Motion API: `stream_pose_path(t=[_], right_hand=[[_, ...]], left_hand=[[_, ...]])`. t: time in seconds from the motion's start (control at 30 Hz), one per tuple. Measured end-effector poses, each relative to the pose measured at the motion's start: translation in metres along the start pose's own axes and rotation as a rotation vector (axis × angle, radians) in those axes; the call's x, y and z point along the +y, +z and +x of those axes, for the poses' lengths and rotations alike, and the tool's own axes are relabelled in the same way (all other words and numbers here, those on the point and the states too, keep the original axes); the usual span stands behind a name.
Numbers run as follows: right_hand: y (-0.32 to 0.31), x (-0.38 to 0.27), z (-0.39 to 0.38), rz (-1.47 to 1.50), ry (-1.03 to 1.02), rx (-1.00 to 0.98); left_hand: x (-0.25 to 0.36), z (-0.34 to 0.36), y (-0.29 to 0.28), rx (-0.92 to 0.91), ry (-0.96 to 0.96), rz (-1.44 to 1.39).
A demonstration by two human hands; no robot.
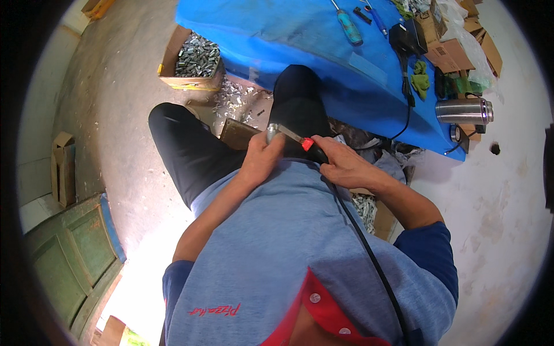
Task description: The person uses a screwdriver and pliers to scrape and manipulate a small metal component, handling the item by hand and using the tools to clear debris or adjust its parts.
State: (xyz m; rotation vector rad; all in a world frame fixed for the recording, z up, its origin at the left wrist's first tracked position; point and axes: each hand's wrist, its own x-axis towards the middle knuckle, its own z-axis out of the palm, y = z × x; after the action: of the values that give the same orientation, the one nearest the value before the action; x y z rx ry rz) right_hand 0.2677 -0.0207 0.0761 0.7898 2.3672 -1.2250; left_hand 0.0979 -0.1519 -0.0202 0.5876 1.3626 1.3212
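Observation:
My left hand [262,158] is closed around a small silver metal piece [272,132], whose end sticks up past the thumb. Held in my right hand [349,166] is a hand tool with a black and red handle [309,145]. Its narrow flat metal blade [290,134] points left, with the tip at the metal piece; whether it is a knife or a file I cannot tell. Both hands are over my lap, close together, between the black-trousered knees. An open carton [167,72] full of small metal pieces [197,56] stands on the floor beyond my left knee.
A blue-covered table [259,34] stands ahead, bearing a teal-handled screwdriver [349,27], a black power adapter [407,37], a green cloth [420,81] and a steel flask [464,111]. Scraps [234,98] litter the floor beside the carton. A black cord [369,248] runs down my shirt.

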Motion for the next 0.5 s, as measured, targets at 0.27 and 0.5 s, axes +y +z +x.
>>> stream_pose_path(t=[0.27,0.5], right_hand=[[0.006,0.008,0.007,0.003,-0.033,0.007],[0.006,0.007,0.010,0.002,-0.068,0.039]], left_hand=[[0.002,0.001,0.002,0.050,0.046,0.088],[0.005,-0.001,0.002,-0.009,0.045,-0.023]])
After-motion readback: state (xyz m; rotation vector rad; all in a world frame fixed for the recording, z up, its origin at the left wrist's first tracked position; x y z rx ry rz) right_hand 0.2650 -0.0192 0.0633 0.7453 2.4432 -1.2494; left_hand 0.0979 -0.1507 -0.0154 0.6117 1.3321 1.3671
